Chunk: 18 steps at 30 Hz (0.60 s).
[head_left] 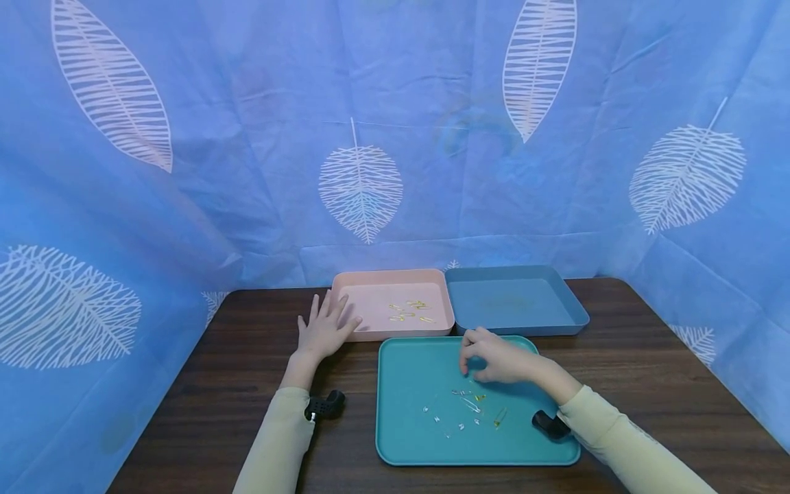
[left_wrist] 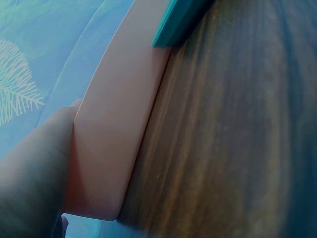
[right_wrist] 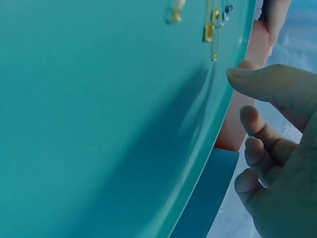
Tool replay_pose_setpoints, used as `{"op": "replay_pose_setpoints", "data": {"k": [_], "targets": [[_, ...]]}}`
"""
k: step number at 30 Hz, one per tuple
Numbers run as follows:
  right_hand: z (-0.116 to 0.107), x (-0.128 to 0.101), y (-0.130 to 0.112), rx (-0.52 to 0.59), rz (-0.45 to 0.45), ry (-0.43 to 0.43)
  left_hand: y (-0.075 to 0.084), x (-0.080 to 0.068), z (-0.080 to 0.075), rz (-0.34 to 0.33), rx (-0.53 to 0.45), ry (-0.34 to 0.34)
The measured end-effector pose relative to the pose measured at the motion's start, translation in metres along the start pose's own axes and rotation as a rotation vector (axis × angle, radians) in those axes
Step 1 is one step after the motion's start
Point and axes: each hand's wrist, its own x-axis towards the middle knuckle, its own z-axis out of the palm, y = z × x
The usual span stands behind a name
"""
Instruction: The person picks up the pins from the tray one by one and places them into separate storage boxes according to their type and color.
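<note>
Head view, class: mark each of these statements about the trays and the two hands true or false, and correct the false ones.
1. The left hand rests on the pink tray at its left edge. True.
2. Gold safety pins lie in the pink tray. True.
3. The blue tray holds gold pins. False: no pins can be made out in it.
4. The right hand hovers over the blue tray. False: it is over the teal tray.
5. The teal tray is nearest the person. True.
</note>
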Motion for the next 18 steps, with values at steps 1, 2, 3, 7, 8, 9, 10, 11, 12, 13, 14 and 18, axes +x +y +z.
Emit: {"op": "replay_pose_setpoints", "data": {"k": [1,2,3,7,8,9,10,11,12,13,14,18], "targets": [[0.0005,-0.0014,0.0001,-0.001,0.000,-0.012,0.0002,0.0001,0.0000,-0.001,0.000,-0.001],[0.0012,-0.0026,0.0004,-0.003,-0.001,-0.025,0.0004,0.0002,0.0000,-0.002,0.002,-0.001],[0.0017,-0.0035,0.0007,-0.002,-0.004,-0.033,0.0004,0.0003,0.0002,-0.002,0.003,0.001],[0.0041,-0.0054,0.0017,0.008,-0.010,-0.061,0.0004,0.0007,0.0007,-0.002,0.003,0.009],[0.0047,-0.0056,0.0019,0.013,-0.010,-0.065,0.0003,0.0007,0.0008,-0.002,0.002,0.011],[0.0052,-0.0057,0.0020,0.018,-0.008,-0.069,0.0002,0.0007,0.0009,0.000,-0.003,0.011],[0.0056,-0.0058,0.0022,0.024,-0.005,-0.072,0.0001,0.0007,0.0010,0.001,-0.005,0.012],[0.0061,-0.0058,0.0025,0.031,-0.001,-0.075,0.0000,0.0007,0.0010,0.001,-0.006,0.011],[0.0063,-0.0058,0.0028,0.035,0.005,-0.078,-0.0001,0.0007,0.0011,0.001,-0.007,0.010],[0.0066,-0.0059,0.0031,0.038,0.011,-0.079,-0.0002,0.0007,0.0012,0.000,-0.008,0.009],[0.0067,-0.0060,0.0032,0.042,0.016,-0.080,-0.0004,0.0010,0.0016,0.000,-0.008,0.008],[0.0067,-0.0065,0.0037,0.043,0.034,-0.082,-0.0003,0.0010,0.0016,-0.006,-0.012,0.004]]}}
